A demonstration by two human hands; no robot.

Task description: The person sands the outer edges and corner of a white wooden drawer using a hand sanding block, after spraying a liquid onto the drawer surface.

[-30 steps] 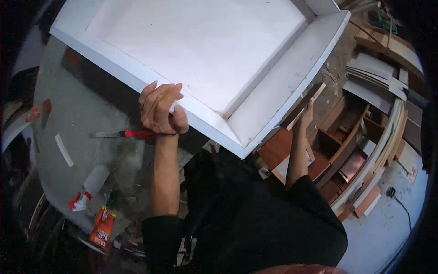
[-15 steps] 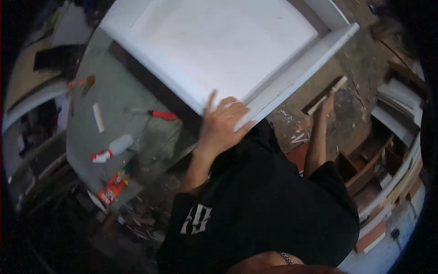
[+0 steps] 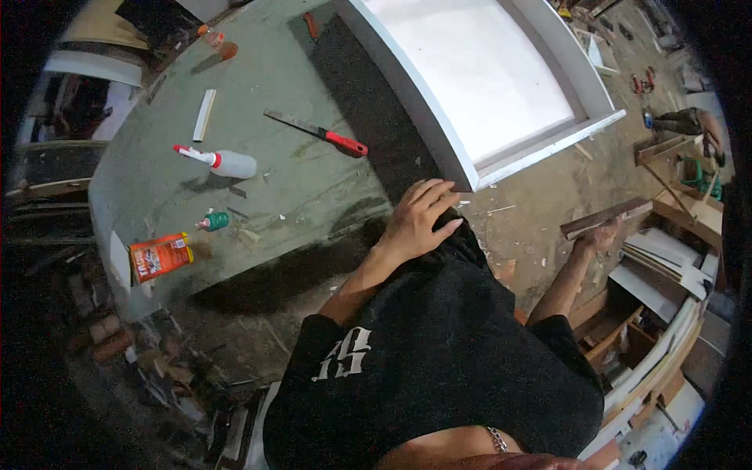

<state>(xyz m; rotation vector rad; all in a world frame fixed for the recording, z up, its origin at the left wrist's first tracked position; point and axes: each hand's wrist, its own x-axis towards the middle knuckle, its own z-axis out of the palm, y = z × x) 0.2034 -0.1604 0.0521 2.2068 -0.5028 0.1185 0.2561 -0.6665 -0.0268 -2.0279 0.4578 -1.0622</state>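
Note:
A white drawer-like box (image 3: 583, 129) with low walls sits on the green-grey table, its near corner pointing at me. My left hand (image 3: 419, 219) rests against that corner, fingers stretched toward it and thumb apart. Out to the right, my right hand (image 3: 601, 235) is closed round a long flat wooden block (image 3: 607, 217), held away from the box. Part of that hand is hidden behind the block. Left of the box lies a file with a red and black handle (image 3: 345, 143). Beyond it is a spray bottle with a red head (image 3: 235, 164).
On the table (image 3: 290, 211) lie a white strip (image 3: 204, 115), an orange packet (image 3: 160, 257), a small green bottle (image 3: 215, 221) and an orange-capped bottle (image 3: 223, 48). Stacked boards (image 3: 666, 258) and an open wooden case (image 3: 611, 329) stand at right. Another person (image 3: 697, 125) is at far right.
My view has shifted, so the table and box appear farther right and up. My left hand has slid from atop the box's corner to its outer side. The block has turned in my right hand.

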